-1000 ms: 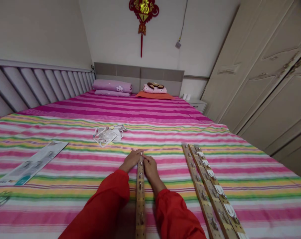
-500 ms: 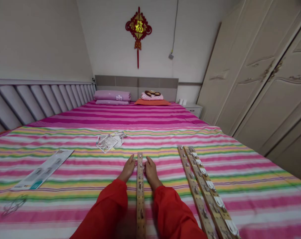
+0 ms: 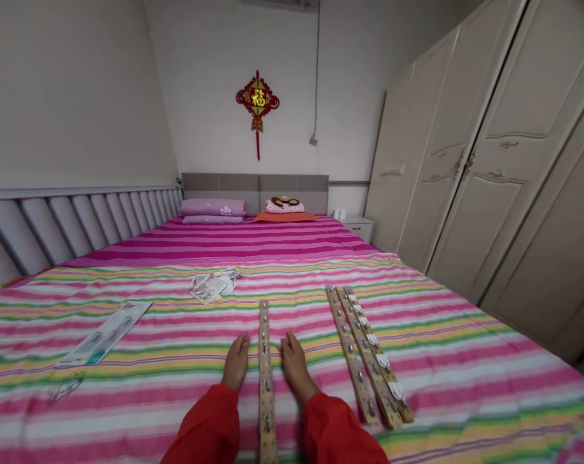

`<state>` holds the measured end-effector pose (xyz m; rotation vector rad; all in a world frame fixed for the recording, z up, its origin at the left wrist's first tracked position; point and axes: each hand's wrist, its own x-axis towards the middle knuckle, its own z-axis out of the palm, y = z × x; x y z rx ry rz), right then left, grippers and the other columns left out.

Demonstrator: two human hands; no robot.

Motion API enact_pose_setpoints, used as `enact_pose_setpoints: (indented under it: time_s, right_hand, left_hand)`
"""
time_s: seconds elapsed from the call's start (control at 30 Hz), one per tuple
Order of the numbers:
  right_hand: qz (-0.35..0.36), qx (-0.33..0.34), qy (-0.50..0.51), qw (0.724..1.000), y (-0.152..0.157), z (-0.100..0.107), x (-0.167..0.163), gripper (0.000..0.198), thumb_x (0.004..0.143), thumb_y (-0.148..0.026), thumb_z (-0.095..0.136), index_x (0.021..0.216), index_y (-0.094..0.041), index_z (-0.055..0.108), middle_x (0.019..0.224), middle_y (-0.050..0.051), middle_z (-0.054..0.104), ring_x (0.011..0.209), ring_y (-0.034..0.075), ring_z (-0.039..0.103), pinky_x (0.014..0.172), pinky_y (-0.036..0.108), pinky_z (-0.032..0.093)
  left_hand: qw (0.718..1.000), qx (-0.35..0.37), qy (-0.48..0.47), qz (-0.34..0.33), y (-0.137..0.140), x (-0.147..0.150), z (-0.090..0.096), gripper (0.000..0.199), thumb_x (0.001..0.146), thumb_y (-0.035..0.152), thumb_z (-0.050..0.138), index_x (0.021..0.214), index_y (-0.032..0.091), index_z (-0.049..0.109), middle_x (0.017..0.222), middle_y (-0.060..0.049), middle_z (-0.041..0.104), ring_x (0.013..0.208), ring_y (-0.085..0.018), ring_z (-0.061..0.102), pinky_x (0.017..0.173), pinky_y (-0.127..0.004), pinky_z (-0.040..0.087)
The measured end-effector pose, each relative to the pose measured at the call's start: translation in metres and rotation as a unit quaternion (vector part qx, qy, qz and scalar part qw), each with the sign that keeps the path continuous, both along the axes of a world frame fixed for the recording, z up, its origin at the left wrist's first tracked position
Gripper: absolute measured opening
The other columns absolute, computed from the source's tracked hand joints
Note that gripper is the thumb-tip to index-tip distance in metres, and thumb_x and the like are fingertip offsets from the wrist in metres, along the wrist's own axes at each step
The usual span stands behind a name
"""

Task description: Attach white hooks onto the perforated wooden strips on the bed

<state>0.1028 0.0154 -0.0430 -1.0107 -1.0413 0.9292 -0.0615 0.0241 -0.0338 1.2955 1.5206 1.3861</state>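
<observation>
A long, narrow wooden strip [image 3: 265, 367] with small shiny metal fittings along it lies lengthwise on the striped bed cover [image 3: 185, 348]. To its left is my left hand [image 3: 236, 362], fingers loosely bent and pointing forward, with a gap to the strip. On the other side, my right hand [image 3: 294, 361] is also apart from the wood, thumb and fingers slightly spread. Neither hand holds anything. Further right, similar strips [image 3: 352, 361] lie side by side, one bordered by white loop-shaped pieces [image 3: 383, 362]. Red sleeves cover both forearms.
A pile of clear packets [image 3: 214, 285] lies beyond the strip. On the left are a flat printed package [image 3: 108, 335] and thin tangled wire-like loops [image 3: 66, 388]. Folded bedding [image 3: 212, 207] sits by the headboard; a wardrobe [image 3: 447, 142] stands at right.
Both hands have drawn back toward me from the strip's far end and moved further apart from it. The camera view has tilted up and turned slightly right.
</observation>
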Motion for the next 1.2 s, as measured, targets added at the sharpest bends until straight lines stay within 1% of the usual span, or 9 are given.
enact_pose_setpoints:
  time_s: [0.07, 0.17, 0.3, 0.37, 0.47, 0.6, 0.7, 0.87, 1.2]
  right_hand:
    - [-0.007, -0.063, 0.058, 0.996, -0.03, 0.005, 0.004, 0.041, 0.071, -0.042, 0.062, 0.101, -0.015, 0.064, 0.076, 0.004, 0.065, 0.067, 0.017, 0.06, 0.067, 0.032, 0.05]
    - [0.001, -0.077, 0.138, 0.987, -0.087, 0.006, 0.01, 0.039, 0.069, -0.042, 0.066, 0.098, -0.017, 0.063, 0.081, 0.004, 0.066, 0.069, 0.016, 0.061, 0.067, 0.03, 0.051]
    - [0.0, -0.12, 0.175, 0.977, -0.169, -0.013, 0.015, 0.029, 0.069, -0.042, 0.069, 0.083, -0.017, 0.063, 0.066, -0.001, 0.061, 0.043, 0.008, 0.049, 0.04, 0.02, 0.037]
    - [0.032, -0.17, 0.191, 0.966, -0.203, -0.024, 0.015, 0.031, 0.065, -0.041, 0.073, 0.078, -0.015, 0.064, 0.062, 0.0, 0.06, 0.039, 0.008, 0.049, 0.036, 0.02, 0.034]
    - [0.142, -0.227, 0.245, 0.932, -0.236, -0.03, 0.013, 0.035, 0.063, -0.034, 0.075, 0.089, -0.014, 0.066, 0.073, 0.004, 0.065, 0.047, 0.013, 0.059, 0.04, 0.022, 0.041]
    - [0.264, -0.238, 0.269, 0.895, -0.249, -0.014, 0.004, 0.046, 0.055, -0.021, 0.081, 0.098, -0.014, 0.067, 0.086, 0.007, 0.068, 0.058, 0.017, 0.066, 0.046, 0.025, 0.048]
    - [0.297, -0.22, 0.256, 0.893, -0.247, -0.003, -0.005, 0.038, 0.059, -0.027, 0.081, 0.092, -0.011, 0.068, 0.074, 0.006, 0.069, 0.054, 0.016, 0.064, 0.046, 0.024, 0.048]
    - [0.285, -0.209, 0.261, 0.898, -0.239, -0.005, -0.016, 0.036, 0.066, -0.036, 0.078, 0.086, -0.007, 0.069, 0.056, 0.006, 0.065, 0.048, 0.015, 0.063, 0.045, 0.022, 0.047]
    - [0.249, -0.196, 0.342, 0.885, -0.225, -0.019, -0.005, 0.035, 0.052, -0.031, 0.084, 0.075, -0.01, 0.068, 0.067, 0.009, 0.071, 0.041, 0.011, 0.059, 0.039, 0.02, 0.044]
  left_hand:
    - [0.998, -0.012, -0.067, -0.01, -0.016, -0.002, -0.001, 0.033, 0.078, 0.031, 0.057, 0.107, 0.016, 0.063, 0.111, -0.014, 0.067, 0.108, -0.023, 0.061, 0.098, -0.039, 0.045]
    - [0.986, -0.018, -0.163, -0.02, -0.037, -0.004, -0.001, 0.031, 0.078, 0.028, 0.057, 0.104, 0.014, 0.063, 0.105, -0.014, 0.069, 0.101, -0.021, 0.065, 0.094, -0.037, 0.048]
    - [0.981, 0.012, -0.195, -0.009, -0.055, -0.001, 0.001, 0.031, 0.075, 0.03, 0.059, 0.099, 0.013, 0.064, 0.097, -0.012, 0.07, 0.096, -0.02, 0.066, 0.093, -0.039, 0.049]
    - [0.981, 0.032, -0.19, 0.003, -0.06, 0.002, 0.003, 0.03, 0.073, 0.031, 0.059, 0.096, 0.012, 0.064, 0.097, -0.012, 0.07, 0.095, -0.021, 0.066, 0.092, -0.04, 0.05]
    - [0.981, 0.045, -0.187, 0.018, -0.063, 0.006, 0.006, 0.028, 0.071, 0.032, 0.06, 0.089, 0.012, 0.064, 0.094, -0.012, 0.07, 0.092, -0.021, 0.066, 0.09, -0.04, 0.051]
    - [0.98, 0.036, -0.197, 0.01, -0.063, 0.005, 0.01, 0.027, 0.067, 0.034, 0.062, 0.083, 0.012, 0.064, 0.087, -0.01, 0.07, 0.086, -0.02, 0.067, 0.089, -0.041, 0.052]
    - [0.979, 0.032, -0.201, 0.008, -0.063, 0.003, 0.011, 0.028, 0.064, 0.036, 0.063, 0.079, 0.012, 0.063, 0.082, -0.01, 0.07, 0.08, -0.02, 0.068, 0.086, -0.042, 0.053]
    - [0.977, 0.038, -0.208, 0.011, -0.061, 0.001, 0.008, 0.031, 0.059, 0.039, 0.066, 0.075, 0.013, 0.064, 0.074, -0.008, 0.069, 0.074, -0.021, 0.068, 0.082, -0.044, 0.054]
    - [0.977, 0.024, -0.211, 0.012, -0.059, -0.002, 0.007, 0.031, 0.053, 0.038, 0.069, 0.073, 0.015, 0.066, 0.071, -0.007, 0.07, 0.071, -0.022, 0.068, 0.077, -0.042, 0.056]
